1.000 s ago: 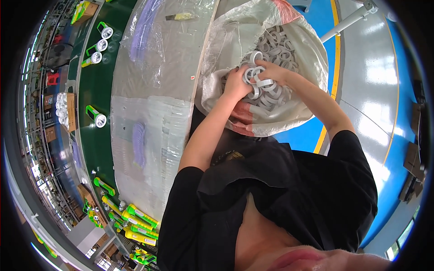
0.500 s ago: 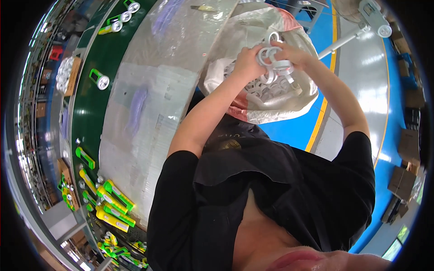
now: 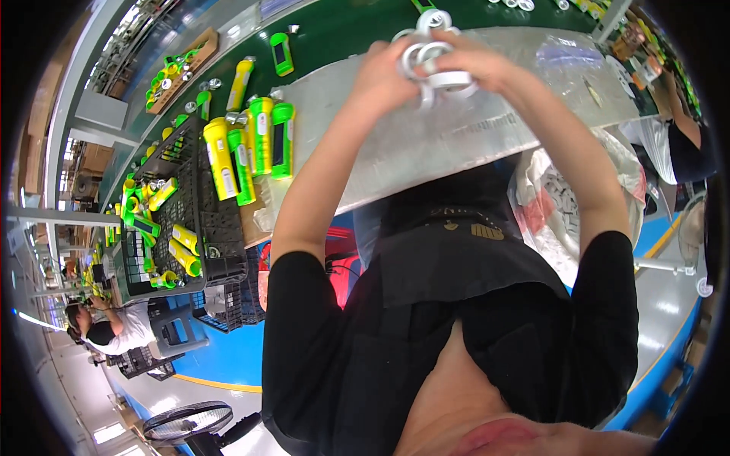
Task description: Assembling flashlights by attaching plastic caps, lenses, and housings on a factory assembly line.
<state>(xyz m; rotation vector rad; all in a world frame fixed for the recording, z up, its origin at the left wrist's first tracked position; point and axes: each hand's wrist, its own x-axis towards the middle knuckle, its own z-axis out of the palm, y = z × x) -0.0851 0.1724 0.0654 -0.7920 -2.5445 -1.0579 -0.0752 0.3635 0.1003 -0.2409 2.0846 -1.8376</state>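
This is a factory assembly floor. A long green conveyor belt (image 3: 342, 30) carries white round parts, and a metal-topped workbench (image 3: 426, 144) runs beside it. Yellow and green flashlights (image 3: 243, 144) lie in rows and fill a black plastic crate (image 3: 190, 228). Another worker (image 3: 114, 330) sits further down the line, above a blue painted floor (image 3: 228, 357) with a standing fan (image 3: 190, 422).
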